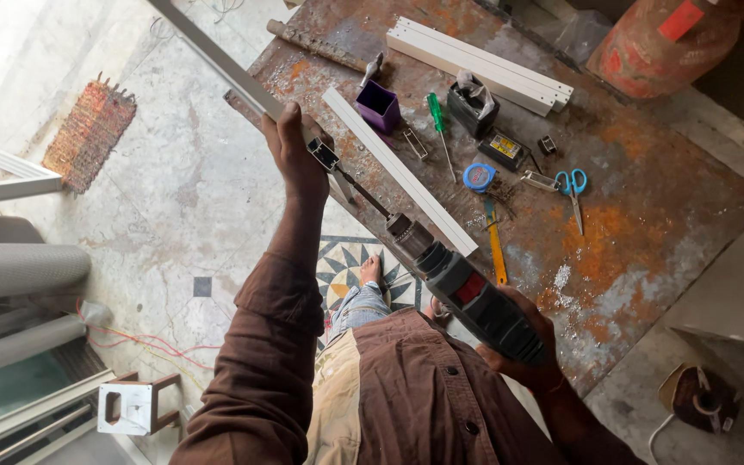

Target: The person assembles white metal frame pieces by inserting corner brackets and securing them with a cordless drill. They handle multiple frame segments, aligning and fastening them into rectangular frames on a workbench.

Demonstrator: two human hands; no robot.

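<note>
A person in a brown long-sleeved shirt stands at the near edge of a rusted, paint-worn metal bench [647, 215], seen from above. The left hand [296, 155] is wrapped closed around the end of a long white aluminium channel [217, 56] that runs away to the far left over the stone floor, its open end facing right. The right hand [527, 353] is closed tight about the grip of a black and grey electric drill with a red switch [467, 297], held tilted so that its long thin bit [363, 194] points up and left, the tip meeting the open end of the channel just beside the left hand's fingers. A white rectangular strip of trim [398, 168] lies diagonally on the bench just beyond the drill. Farther along the bench sit a purple square plastic cup [378, 105], a green-handled screwdriver [437, 120], a blue round tape measure [479, 177], blue-handled scissors [572, 191] and a stack of white channels [475, 62] at the far edge. A woven reddish mat [88, 133] lies on the floor at left.
</note>
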